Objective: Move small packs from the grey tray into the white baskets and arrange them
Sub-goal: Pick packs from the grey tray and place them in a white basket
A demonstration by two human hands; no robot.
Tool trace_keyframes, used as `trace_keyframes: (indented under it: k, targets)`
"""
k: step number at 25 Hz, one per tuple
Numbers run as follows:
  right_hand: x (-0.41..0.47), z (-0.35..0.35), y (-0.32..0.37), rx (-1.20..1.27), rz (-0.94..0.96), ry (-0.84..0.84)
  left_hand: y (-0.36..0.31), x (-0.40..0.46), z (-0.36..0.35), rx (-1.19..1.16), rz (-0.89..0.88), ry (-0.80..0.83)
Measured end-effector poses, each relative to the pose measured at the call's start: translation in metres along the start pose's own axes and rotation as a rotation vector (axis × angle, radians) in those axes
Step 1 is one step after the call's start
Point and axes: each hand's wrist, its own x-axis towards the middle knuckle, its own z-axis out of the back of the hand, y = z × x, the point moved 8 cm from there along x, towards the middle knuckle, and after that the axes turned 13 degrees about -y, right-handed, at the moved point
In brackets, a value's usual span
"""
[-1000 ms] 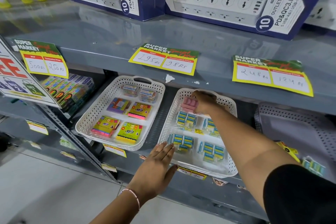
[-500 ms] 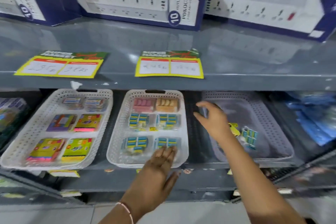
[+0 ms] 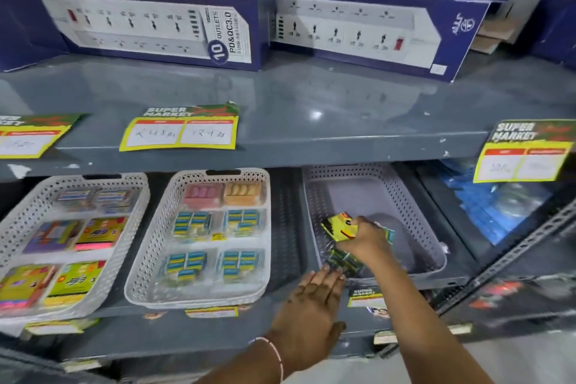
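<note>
The grey tray (image 3: 414,215) sits on the lower shelf at the right. Inside it my right hand (image 3: 367,238) grips a small yellow pack (image 3: 341,226); a dark green pack (image 3: 347,260) lies under the hand near the tray's front edge. My left hand (image 3: 311,305) rests flat, fingers together, on the shelf edge by the tray's front left corner, holding nothing. Two white baskets stand to the left: the middle one (image 3: 140,271) holds pink, orange and blue-green packs in rows, the left one (image 3: 18,227) holds colourful flat packs.
Blue boxes of power strips (image 3: 156,28) are stacked on the upper shelf. Yellow price tags (image 3: 180,131) hang on the shelf edge above the baskets. Blue packets (image 3: 495,209) lie to the right of the grey tray. A slotted metal upright (image 3: 530,246) crosses at the right.
My right hand left the pink pack at the back of the middle basket, crossed right into the grey tray and closed on a yellow pack. My left hand slid right along the shelf edge.
</note>
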Motion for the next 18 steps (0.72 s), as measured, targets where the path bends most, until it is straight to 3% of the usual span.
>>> trace_keyframes:
  k: [5,10,13,18]
  targets:
    - [0.003,0.012,0.005,0.022,0.014,-0.063,0.011,-0.011,0.015,-0.027,0.004,-0.065]
    - [-0.014,0.033,0.048,0.287,0.112,-0.221,0.078,-0.074,0.075,-0.068,0.214,-0.251]
    - [-0.046,0.025,0.126,0.456,0.248,-0.151,0.137,-0.137,0.106,-0.105,0.388,-0.261]
    - [-0.154,-0.045,0.313,0.496,0.641,0.112,0.249,-0.263,0.137,-0.004,0.726,-0.191]
